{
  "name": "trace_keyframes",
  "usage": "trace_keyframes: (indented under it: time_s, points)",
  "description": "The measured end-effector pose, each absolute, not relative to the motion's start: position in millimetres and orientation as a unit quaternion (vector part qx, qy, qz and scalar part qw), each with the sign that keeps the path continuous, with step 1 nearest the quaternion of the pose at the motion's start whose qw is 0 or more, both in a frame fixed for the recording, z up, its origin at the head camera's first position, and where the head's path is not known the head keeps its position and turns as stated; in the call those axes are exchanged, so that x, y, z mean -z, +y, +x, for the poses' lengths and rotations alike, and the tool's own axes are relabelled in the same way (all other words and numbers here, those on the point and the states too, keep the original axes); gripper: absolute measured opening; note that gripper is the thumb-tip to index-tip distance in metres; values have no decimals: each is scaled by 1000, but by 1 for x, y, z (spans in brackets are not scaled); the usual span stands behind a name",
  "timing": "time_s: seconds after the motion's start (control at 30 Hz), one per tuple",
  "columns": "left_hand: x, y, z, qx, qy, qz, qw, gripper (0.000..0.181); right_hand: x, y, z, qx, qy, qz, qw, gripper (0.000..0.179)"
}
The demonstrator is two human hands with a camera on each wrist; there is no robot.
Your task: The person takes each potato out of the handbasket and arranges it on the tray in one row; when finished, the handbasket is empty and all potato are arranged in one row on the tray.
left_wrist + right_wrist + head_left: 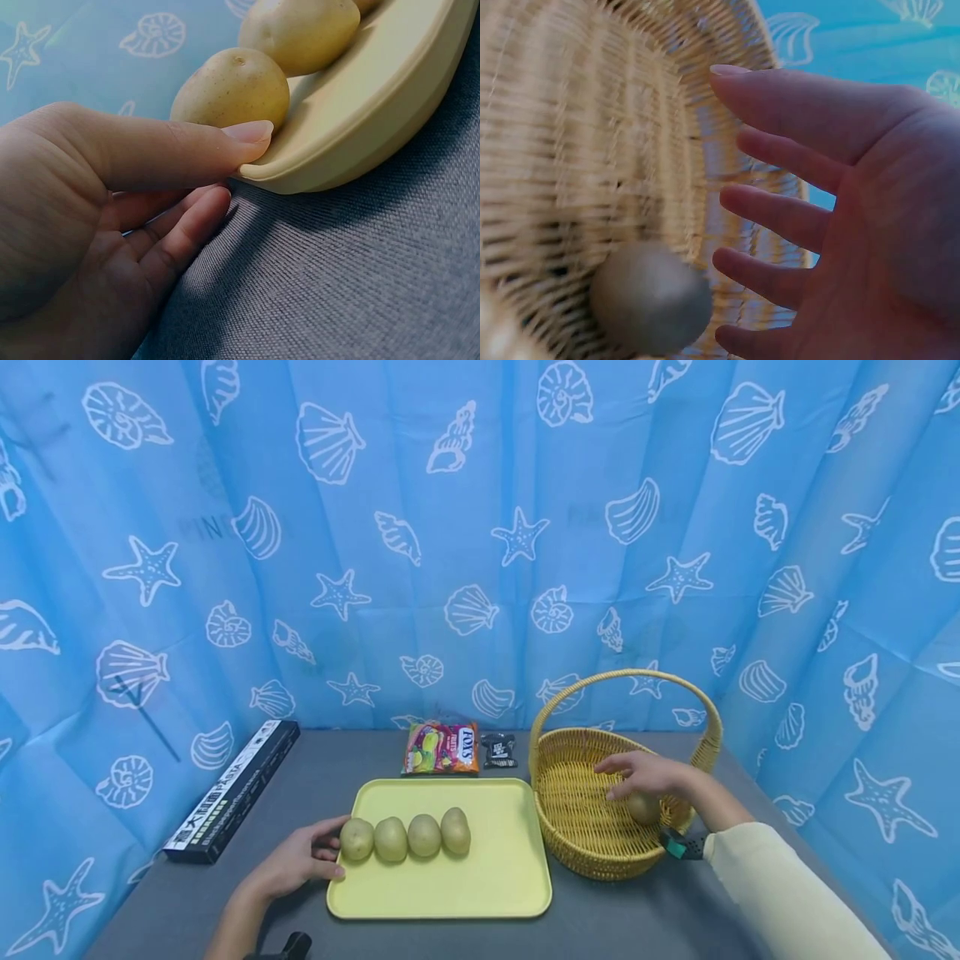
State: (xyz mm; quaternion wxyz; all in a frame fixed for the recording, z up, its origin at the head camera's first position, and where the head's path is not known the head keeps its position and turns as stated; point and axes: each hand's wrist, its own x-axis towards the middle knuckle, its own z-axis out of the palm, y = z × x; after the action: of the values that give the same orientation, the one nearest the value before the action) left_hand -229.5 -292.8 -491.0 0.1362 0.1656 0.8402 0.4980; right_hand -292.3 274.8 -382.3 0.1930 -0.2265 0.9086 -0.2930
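At the left edge of a pale yellow tray (495, 885), my left hand (303, 857) holds the rim, its thumb on top. In the left wrist view the thumb lies on the tray's rim and the other fingers are lower, outside the edge. Several potatoes (390, 840) stand in a row across the tray, the nearest potato (232, 88) close by the thumb. Over the yellow wicker basket (573, 852) my right hand (647, 774) is spread, with nothing between its fingers. Below it one potato (651, 298) lies inside the basket, apart from the fingertips in the right wrist view.
Behind the tray lie a colourful candy bag (441, 748) and a small black packet (498, 750). A long black-and-white box (232, 792) lies at the left. The basket's tall handle (626, 675) arches above it. A blue shell-print curtain (405, 568) surrounds the grey table (600, 927).
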Motion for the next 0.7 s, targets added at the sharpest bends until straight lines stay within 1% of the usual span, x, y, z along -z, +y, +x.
trace_keyframes:
  time_s: [0.1, 0.17, 0.3, 0.4, 0.53, 0.7]
  points:
    - [491, -293, -230, -501, 839, 164, 138, 83, 389, 282, -290, 274, 915, -222, 197, 50]
    - [491, -293, -229, -502, 838, 165, 137, 83, 393, 285, -288, 274, 915, -209, 209, 46]
    - [491, -293, -229, -498, 839, 171, 133, 84, 400, 288, -285, 270, 917, -189, 224, 30]
    - [490, -293, -229, -495, 842, 169, 132, 84, 403, 287, -284, 248, 927, -185, 210, 21]
    - [490, -292, -228, -492, 844, 165, 133, 84, 405, 284, -282, 229, 939, -180, 185, 26]
    - [490, -292, -228, -493, 843, 166, 133, 84, 405, 279, -282, 224, 944, -191, 147, 26]
